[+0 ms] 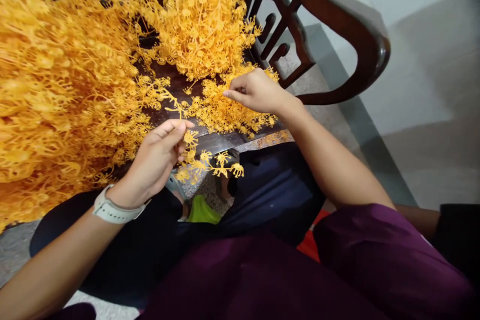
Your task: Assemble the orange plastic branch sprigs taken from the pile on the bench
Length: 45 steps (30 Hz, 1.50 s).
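Observation:
Between the thumb and fingers of my left hand (159, 152) is a yellow artificial flower sprig (221, 162), its branches with small spidery heads hanging to the right over my lap. My right hand (257, 91) is above a low pile of loose yellow flower heads (225, 110), fingers curled and thumb drawn in. Whatever its fingertips may hold is too small to make out. A large heap of yellow artificial flower sprigs (75, 85) lies left of my left hand. Another yellow bunch (202, 25) sits behind the loose pile.
Everything rests on a dark wooden bench (217, 142) with a curved armrest (365, 60) on the right. My legs in dark trousers (273, 185) are against its front edge. Below are a bright green item (204, 210) and speckled floor. A pale wall (423, 60) stands at right.

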{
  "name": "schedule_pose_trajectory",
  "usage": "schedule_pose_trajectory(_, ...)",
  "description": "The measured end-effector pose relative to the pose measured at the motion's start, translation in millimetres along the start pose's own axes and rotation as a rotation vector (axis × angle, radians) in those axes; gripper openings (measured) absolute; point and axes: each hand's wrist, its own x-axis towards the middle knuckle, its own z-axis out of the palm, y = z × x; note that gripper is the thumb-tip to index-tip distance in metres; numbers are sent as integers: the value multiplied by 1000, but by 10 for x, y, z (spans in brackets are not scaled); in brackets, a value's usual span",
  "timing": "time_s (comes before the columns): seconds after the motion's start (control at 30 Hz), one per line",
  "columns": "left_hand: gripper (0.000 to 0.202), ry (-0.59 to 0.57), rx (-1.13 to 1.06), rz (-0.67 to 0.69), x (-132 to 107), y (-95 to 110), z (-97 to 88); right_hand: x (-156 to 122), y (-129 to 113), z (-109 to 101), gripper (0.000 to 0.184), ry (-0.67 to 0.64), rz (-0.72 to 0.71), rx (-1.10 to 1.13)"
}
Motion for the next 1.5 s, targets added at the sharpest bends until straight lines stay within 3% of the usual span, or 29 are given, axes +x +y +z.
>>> schedule_pose_trajectory(0.13, 10, -6, -15, 45, 40, -18, -14, -11, 14, 59, 7, 6, 89, -143)
schedule_pose_trajectory(0.27, 19, 3, -38, 79, 81, -68, -24, -98, -155, 22, 30, -6, 120, -256)
schedule_pose_trajectory(0.4, 23, -21, -41, 92, 80, -87, -32, -141, -374, -24, 28, -21, 104, -278)
schedule_pose_trajectory(0.47, 21, -28, -49, 104, 80, -75, -39, -142, -489, -22, 27, -46, 41, -176)
schedule_pose_trajectory(0.6, 20, -16, -83, 129, 96, -49, -53, -155, -746, 59, 48, -81, -76, 276)
schedule_pose_trajectory(0.7, 26, -45, -90, 148, 102, -57, -57, -176, -912, 188, 50, -84, -123, 537)
schedule_pose_trajectory(0.83, 37, -49, -65, 172, 96, -64, -53, -179, -1027, 318, 48, -40, -205, 579)
schedule_pose_trajectory(0.93, 40, 6, -2, 189, 109, -13, -59, -167, -1024, 272, 45, 1, -200, 638)
schedule_pose_trajectory(1.07, 35, -118, 265, 208, 135, 150, -104, -134, -927, 99, 34, 43, -255, 563)
schedule_pose_trajectory(1.13, 37, -138, 537, 355, 134, 233, -136, -94, -890, 38, 32, 8, -326, 378)
schedule_pose_trajectory(1.27, 33, 64, 1105, 746, 140, 287, -171, 40, -951, 5, 29, -106, -319, 42)
schedule_pose_trajectory(1.4, 23, 109, 1409, 842, 142, 233, -145, 160, -1026, 30, 22, -199, -282, -123)
schedule_pose_trajectory(1.5, 18, 223, 1397, 913, 38, 268, -242, 188, -875, 78, 22, -285, -179, -276)
